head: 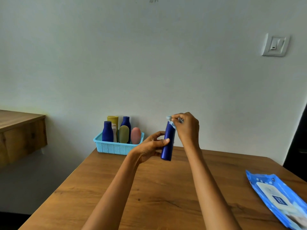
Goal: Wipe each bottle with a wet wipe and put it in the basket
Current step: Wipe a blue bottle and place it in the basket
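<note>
The fingers of the right hand are curled and pinch a bunched pale blue wet wipe against the top of a dark blue bottle, which is held nearly upright in the air above the bench. The left hand grips the same bottle lower down, its thumb lying across the front of the body and its other fingers wrapped behind it, with the bottle's bottom end showing below the hand. Both bare forearms reach in from the lower edge of the view. Behind and to the left of the hands, a light blue basket stands at the far edge of the bench by the wall, and several bottles stand upright in it: two dark blue ones, a yellow one, an olive one, a pink one and a pale one partly hidden between them. A blue pack of wipes lies flat near the right edge of the bench, well apart from the hands. A white switch is on the wall at upper right
</note>
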Tool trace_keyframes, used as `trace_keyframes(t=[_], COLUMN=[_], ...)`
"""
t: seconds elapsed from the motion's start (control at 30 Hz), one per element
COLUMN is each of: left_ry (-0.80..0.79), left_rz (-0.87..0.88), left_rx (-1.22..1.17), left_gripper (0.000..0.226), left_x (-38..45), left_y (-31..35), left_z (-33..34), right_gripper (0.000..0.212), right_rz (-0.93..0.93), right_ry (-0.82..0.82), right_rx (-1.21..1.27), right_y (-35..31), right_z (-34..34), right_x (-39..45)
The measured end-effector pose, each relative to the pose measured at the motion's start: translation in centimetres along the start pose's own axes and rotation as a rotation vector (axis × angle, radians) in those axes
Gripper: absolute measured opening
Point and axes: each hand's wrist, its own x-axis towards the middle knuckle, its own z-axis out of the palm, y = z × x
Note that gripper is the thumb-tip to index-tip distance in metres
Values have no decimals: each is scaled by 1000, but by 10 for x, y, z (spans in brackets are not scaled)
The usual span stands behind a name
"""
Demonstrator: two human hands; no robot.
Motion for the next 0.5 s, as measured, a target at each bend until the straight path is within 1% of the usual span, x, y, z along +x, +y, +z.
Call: trace_keyframes(t=[0.07, 0.13, 0.17, 0.2, 0.27, 0.3, 0.33, 0.37, 0.4, 0.43, 0.5], left_ry=[-45, -44, -29, -9, 45, 65, 83, 96, 106, 113, 108], left_rz=[-23, -36, -39, -39, -36, -38, -35, -29, -19, -9, 10], left_rx=[29, 22, 21, 36, 102, 127, 131, 126, 115, 99, 75], left_gripper=[94, 93, 88, 77, 50, 40, 34, 32, 31, 32, 36], left_x=[0, -1, -1, -1, -3, -3, -3, -2, -2, -2, -2], left_y=[0, 0, 0, 0, 0, 0, -1, -1, 0, 1, 3], left_z=[0, 1, 1, 1, 2, 3, 4, 5, 6, 6, 5], right_gripper=[12, 13, 13, 13, 12, 13, 13, 13, 13, 14, 15], right_rz=[-21, -50, -66, -76, -65, -33, 7, 31, 31, 7, -42], right_ry=[108, 96, 43, -30, -209, -303, -386, -434, -432, -383, -212], right_rx=[-26, -27, -30, -56, -148, -179, -194, -208, -225, -250, -262], right_y=[5, 10, 11, 12, 12, 11, 9, 7, 4, 2, 2], right_z=[0, -1, 0, 0, 1, 1, 2, 3, 4, 7, 11], right_x=[1, 3, 3, 4, 7, 7, 6, 4, 3, 3, 1])
